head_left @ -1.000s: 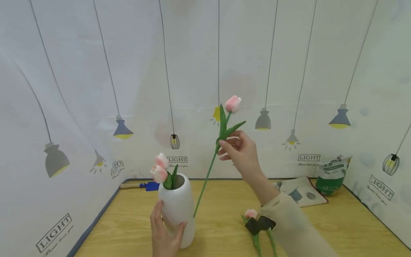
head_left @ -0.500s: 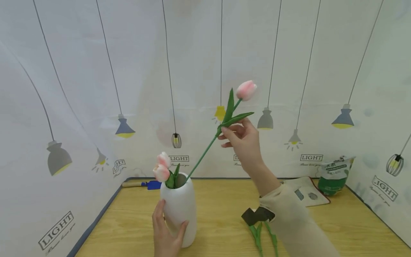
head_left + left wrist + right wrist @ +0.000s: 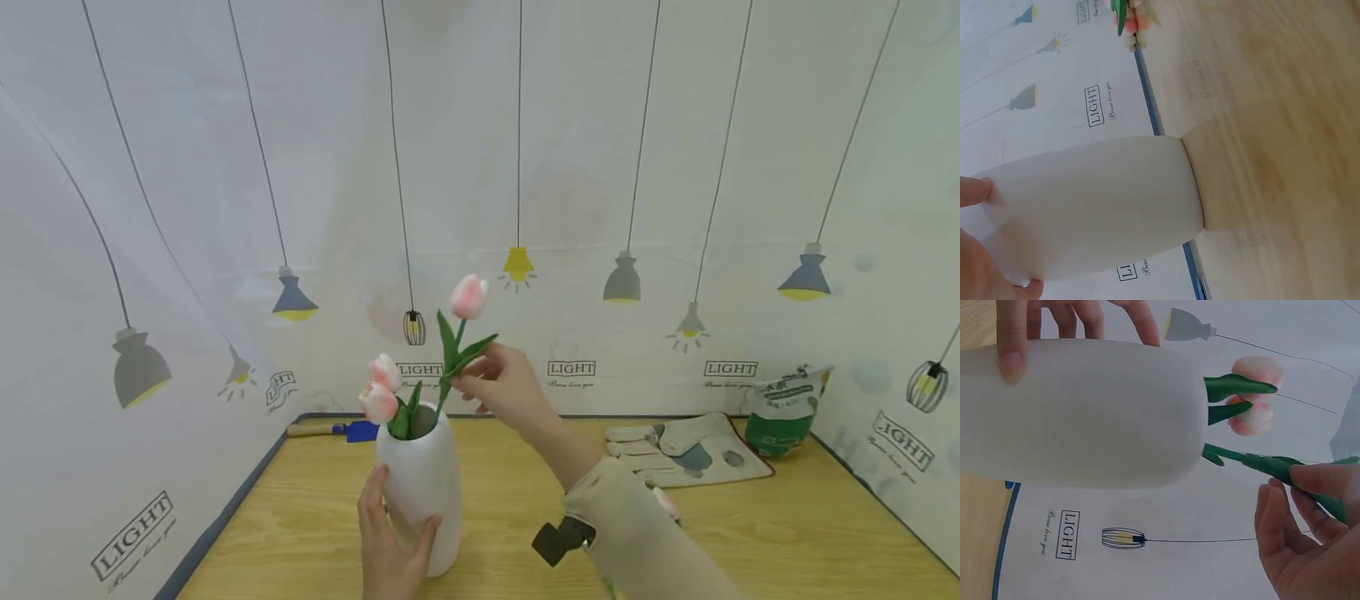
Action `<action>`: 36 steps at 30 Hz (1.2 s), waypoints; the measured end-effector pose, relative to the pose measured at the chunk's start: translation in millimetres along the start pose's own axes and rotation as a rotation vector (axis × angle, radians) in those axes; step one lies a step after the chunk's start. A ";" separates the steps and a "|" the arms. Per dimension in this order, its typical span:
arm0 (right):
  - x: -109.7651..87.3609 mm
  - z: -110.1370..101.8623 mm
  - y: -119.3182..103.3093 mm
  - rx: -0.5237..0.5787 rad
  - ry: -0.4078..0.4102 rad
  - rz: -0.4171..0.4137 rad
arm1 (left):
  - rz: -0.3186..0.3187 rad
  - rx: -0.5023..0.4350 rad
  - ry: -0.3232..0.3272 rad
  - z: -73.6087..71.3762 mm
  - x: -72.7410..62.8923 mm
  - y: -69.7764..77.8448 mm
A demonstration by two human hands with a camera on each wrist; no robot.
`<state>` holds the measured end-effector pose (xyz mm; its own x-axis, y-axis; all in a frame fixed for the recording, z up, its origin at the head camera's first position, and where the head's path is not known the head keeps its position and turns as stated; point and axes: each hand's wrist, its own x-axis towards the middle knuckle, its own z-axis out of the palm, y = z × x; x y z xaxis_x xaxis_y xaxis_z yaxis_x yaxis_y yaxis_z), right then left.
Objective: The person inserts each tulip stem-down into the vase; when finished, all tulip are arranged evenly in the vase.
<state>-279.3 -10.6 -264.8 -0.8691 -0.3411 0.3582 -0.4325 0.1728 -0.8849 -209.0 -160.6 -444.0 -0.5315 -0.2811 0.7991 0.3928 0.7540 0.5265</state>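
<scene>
A tall white vase (image 3: 420, 492) stands upright on the table, and my left hand (image 3: 390, 533) grips its left side low down, fingers and thumb wrapped round it. Two pink tulips (image 3: 379, 402) lean out over the vase's left rim. Between thumb and fingers, my right hand (image 3: 506, 387) pinches the stem of another pink tulip (image 3: 469, 297) just below its leaves. That stem's lower end is inside the vase mouth, as the right wrist view also shows at the green stem (image 3: 1225, 452). The part within the vase is hidden.
A blue trowel (image 3: 360, 431) lies behind the vase at left. Work gloves (image 3: 693, 450) and a green-white bag (image 3: 783, 412) sit at the back right. Another pink tulip (image 3: 665, 504) is mostly hidden behind the right sleeve (image 3: 637, 525).
My right hand has brought the tulip left and over the vase, then lowered it, so its stem went from outside the vase into its mouth. My left hand stays on the vase.
</scene>
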 end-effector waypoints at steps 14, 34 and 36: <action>-1.4 31.7 27.7 -0.136 -0.108 0.144 | -0.024 -0.005 -0.018 0.5 0.9 -1.1; -29.7 -44.5 92.6 -0.369 -0.133 0.117 | 0.027 -0.028 0.015 0.0 1.3 -0.2; -38.3 -61.6 110.2 -0.417 -0.137 0.143 | 0.025 -0.025 0.007 -0.4 1.1 -1.2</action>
<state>-308.5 78.5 -357.7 -0.8995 -0.4007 0.1742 -0.3948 0.5746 -0.7169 -209.7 -162.0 -443.6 -0.5159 -0.2671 0.8140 0.4241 0.7460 0.5135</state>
